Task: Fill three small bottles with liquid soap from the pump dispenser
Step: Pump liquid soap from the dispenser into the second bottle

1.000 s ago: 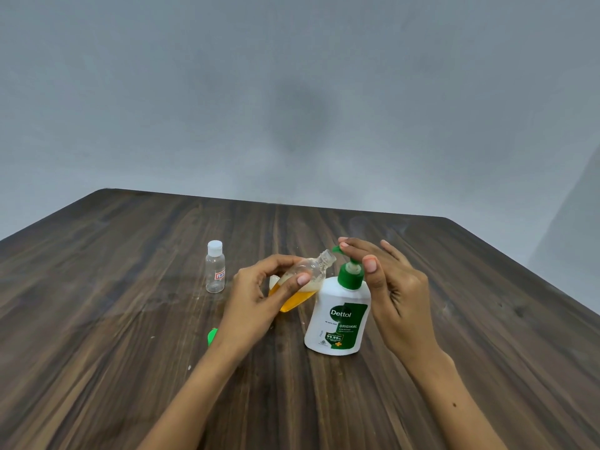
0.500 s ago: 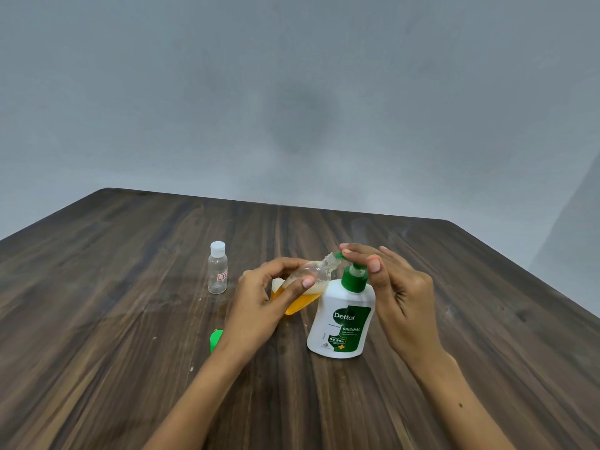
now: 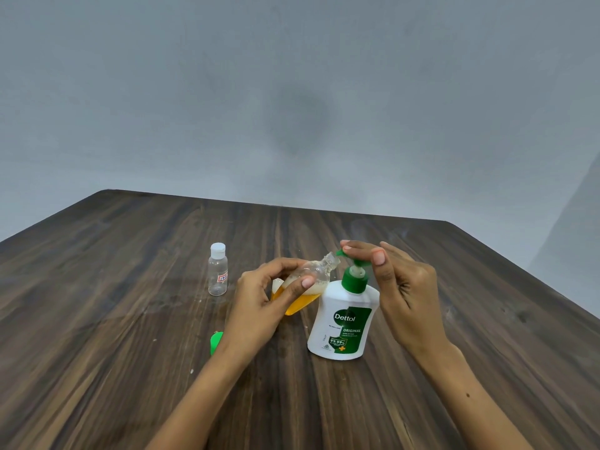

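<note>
The pump dispenser (image 3: 342, 315), a white bottle with a green label and green pump head, stands upright on the dark wooden surface (image 3: 130, 319), near its middle. The right hand (image 3: 402, 293) hovers over it with straight fingers (image 3: 358, 250) resting on top of the pump head, holding nothing; this grip is released and only presses. The left hand (image 3: 263, 303) is just beside the dispenser and grasps the small bottle (image 3: 305, 287) between thumb and fingers, so this grip is clenched round the bottle. That bottle is tilted, its open neck raised toward the green spout and almost touching its tip, with orange soap and foam filling about its lower half. A second small bottle (image 3: 218, 270), clear, capped in white and apparently empty, stands upright well apart to the left. A small green cap (image 3: 216, 342) lies on the surface by the left wrist. Something pale shows behind the left hand; what it is cannot be told.

The likeliest trouble is soap missing the narrow neck: if the bottle drifts off the spout during a press, the soap would run down its outside onto the fingers and surface. A hard, off-centre press could also tip the dispenser, since nothing steadies its body. Tilting the bottle further risks the soap already inside running out.
</note>
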The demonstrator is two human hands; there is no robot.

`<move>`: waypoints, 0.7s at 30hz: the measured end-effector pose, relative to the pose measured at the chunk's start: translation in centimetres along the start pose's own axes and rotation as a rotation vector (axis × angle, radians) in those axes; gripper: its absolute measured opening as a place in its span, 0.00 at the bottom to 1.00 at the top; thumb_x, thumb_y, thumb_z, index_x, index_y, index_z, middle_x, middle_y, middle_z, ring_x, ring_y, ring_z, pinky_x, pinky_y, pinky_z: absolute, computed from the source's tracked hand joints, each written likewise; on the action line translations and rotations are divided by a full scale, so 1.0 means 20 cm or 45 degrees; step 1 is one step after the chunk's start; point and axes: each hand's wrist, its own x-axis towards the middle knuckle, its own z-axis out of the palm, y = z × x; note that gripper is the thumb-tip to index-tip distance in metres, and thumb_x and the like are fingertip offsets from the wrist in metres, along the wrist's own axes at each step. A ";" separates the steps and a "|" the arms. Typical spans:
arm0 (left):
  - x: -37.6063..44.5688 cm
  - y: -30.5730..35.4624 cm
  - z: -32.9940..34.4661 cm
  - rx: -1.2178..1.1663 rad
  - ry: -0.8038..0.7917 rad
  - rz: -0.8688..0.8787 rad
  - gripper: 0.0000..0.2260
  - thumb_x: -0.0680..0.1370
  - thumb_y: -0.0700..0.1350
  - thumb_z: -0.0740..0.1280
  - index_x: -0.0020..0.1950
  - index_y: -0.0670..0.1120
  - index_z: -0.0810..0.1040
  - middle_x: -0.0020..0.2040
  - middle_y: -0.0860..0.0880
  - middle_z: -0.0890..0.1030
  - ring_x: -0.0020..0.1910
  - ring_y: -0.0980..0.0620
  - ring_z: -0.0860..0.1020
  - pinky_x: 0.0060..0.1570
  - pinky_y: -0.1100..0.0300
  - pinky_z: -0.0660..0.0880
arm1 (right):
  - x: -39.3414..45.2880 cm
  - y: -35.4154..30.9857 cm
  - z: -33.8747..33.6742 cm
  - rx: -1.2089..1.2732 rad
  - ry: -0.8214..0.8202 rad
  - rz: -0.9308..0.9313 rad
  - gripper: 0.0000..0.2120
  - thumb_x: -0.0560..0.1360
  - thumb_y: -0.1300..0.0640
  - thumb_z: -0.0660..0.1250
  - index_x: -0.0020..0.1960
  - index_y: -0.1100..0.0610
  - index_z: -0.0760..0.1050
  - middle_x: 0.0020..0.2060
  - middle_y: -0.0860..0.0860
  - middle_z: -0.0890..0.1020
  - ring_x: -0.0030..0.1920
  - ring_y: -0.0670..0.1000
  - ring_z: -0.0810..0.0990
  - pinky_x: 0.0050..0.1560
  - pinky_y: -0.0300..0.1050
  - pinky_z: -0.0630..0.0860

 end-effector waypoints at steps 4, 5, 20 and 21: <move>0.00 0.00 0.00 0.009 0.006 0.013 0.13 0.72 0.58 0.68 0.54 0.55 0.82 0.50 0.59 0.84 0.54 0.59 0.81 0.53 0.66 0.75 | -0.01 0.00 0.00 0.000 0.025 -0.006 0.27 0.82 0.41 0.50 0.53 0.56 0.83 0.52 0.47 0.84 0.56 0.42 0.81 0.60 0.55 0.76; 0.00 0.00 0.00 0.014 0.008 0.008 0.14 0.72 0.59 0.68 0.54 0.56 0.82 0.50 0.59 0.84 0.54 0.59 0.80 0.54 0.65 0.76 | -0.01 0.01 0.01 0.007 0.029 -0.007 0.26 0.82 0.42 0.51 0.52 0.56 0.83 0.52 0.47 0.84 0.55 0.43 0.82 0.59 0.57 0.76; 0.00 0.00 0.01 -0.009 0.008 -0.002 0.10 0.73 0.54 0.70 0.53 0.56 0.82 0.49 0.59 0.85 0.53 0.59 0.81 0.52 0.69 0.74 | -0.04 0.03 0.02 -0.057 0.048 -0.035 0.26 0.82 0.42 0.51 0.52 0.56 0.83 0.52 0.47 0.84 0.55 0.43 0.82 0.60 0.51 0.77; 0.00 0.00 0.01 -0.007 0.011 -0.004 0.09 0.73 0.53 0.70 0.53 0.55 0.82 0.49 0.59 0.85 0.53 0.59 0.81 0.52 0.69 0.74 | -0.03 0.03 0.01 -0.059 0.051 -0.037 0.26 0.82 0.42 0.51 0.52 0.56 0.83 0.52 0.47 0.84 0.55 0.43 0.82 0.60 0.51 0.77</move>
